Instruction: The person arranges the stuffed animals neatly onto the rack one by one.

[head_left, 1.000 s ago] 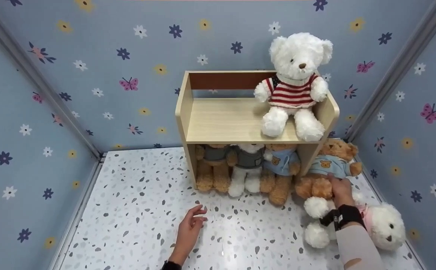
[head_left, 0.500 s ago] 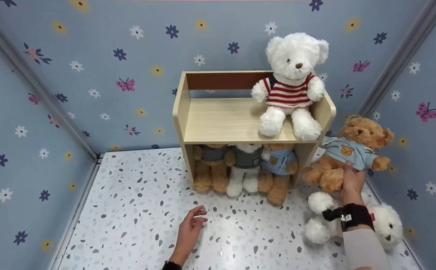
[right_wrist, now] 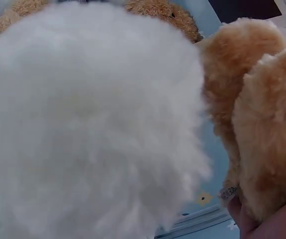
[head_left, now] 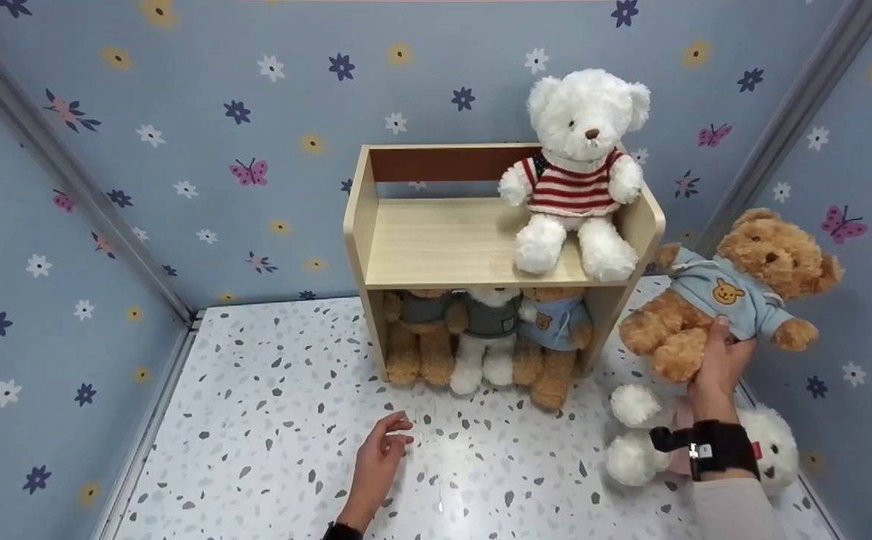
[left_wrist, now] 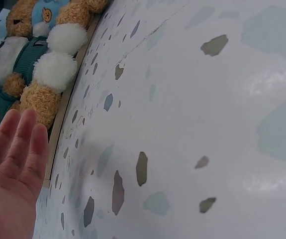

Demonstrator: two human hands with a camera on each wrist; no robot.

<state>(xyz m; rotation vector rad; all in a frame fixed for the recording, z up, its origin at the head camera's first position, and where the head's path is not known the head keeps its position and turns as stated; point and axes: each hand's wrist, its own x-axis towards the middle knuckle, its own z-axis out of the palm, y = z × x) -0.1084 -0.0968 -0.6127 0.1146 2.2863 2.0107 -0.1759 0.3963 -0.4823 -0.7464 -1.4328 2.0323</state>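
Observation:
My right hand [head_left: 721,371] grips a brown teddy bear [head_left: 770,255] in a light blue hoodie around its lower body, thumb across the front. The bear hangs tilted above the floor, right of the shelf. Its legs [right_wrist: 272,124] fill the right side of the right wrist view, where a white furry foot [right_wrist: 93,124] hides much else. Below my right forearm lies a white teddy bear [head_left: 635,457] on its side, partly covered by the arm. My left hand [head_left: 380,457] hovers over the floor, fingers loosely bent, holding nothing; the left wrist view shows its fingers [left_wrist: 21,144].
A wooden two-tier shelf [head_left: 436,244] stands against the wall. On its top, at the right, sits a white bear [head_left: 575,187] in a striped sweater. Beneath are two brown bears [head_left: 421,352] [head_left: 556,337] and a white one [head_left: 488,330]. Walls enclose the speckled floor [head_left: 271,420].
My right hand has lifted the brown teddy bear from beside the shelf, up and to the right, away from the shelf's side. The left hand has stayed in place.

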